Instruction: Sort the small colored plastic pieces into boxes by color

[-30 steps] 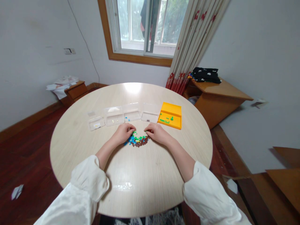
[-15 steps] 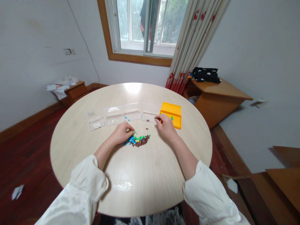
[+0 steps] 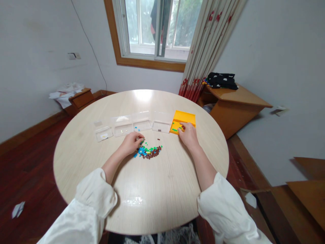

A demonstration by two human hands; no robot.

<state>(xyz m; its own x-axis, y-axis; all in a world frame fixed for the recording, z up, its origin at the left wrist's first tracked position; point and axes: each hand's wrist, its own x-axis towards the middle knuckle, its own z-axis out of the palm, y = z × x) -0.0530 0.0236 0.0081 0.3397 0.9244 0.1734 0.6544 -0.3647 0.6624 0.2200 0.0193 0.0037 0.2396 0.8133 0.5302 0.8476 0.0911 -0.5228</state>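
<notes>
My left hand [image 3: 131, 143] rests at the left edge of a pile of small blue, green, brown and yellow building bricks [image 3: 151, 153]. Its thumb and fingers are pinched together, and whatever lies between them is too small to make out. Over the open yellow box [image 3: 186, 116] is my right hand [image 3: 189, 134], thumb and index finger apart. A few green bricks [image 3: 174, 130] lie in that box, some close to the fingertips. One brown brick [image 3: 158, 139] sits apart from the pile.
Left of the yellow box stand several open clear boxes. One holds a brown brick [image 3: 159, 130], another a few blue bricks [image 3: 137, 128]. The leftmost clear box [image 3: 104, 135] has something pale inside. All sit on a round wooden table [image 3: 152, 189].
My right hand has moved right, from the box's left edge to over its tray, and its fingers have parted. The left hand has shifted only slightly.
</notes>
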